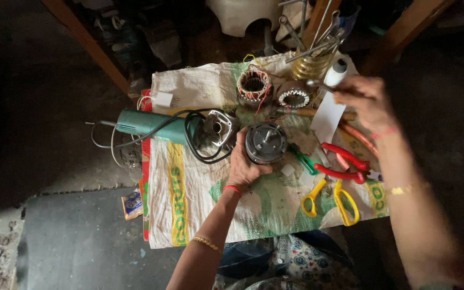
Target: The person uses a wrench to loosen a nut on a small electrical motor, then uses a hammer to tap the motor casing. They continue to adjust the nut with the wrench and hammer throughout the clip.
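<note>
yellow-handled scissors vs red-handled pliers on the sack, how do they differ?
The yellow-handled scissors have loop handles; the red-handled pliers have straight, sleeved grips. The scissors lie nearer the person, at the sack's front edge; the pliers lie farther back, just beyond them. The scissors' handles point toward the person, while the pliers' grips point away to the left. Both lie untouched with handles spread: the left hand grips a round motor, and the right hand holds a metal tool.

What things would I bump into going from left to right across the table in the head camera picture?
Green angle grinder → left hand on the round motor → red pliers above the yellow scissors → right hand holding a metal tool.
</note>
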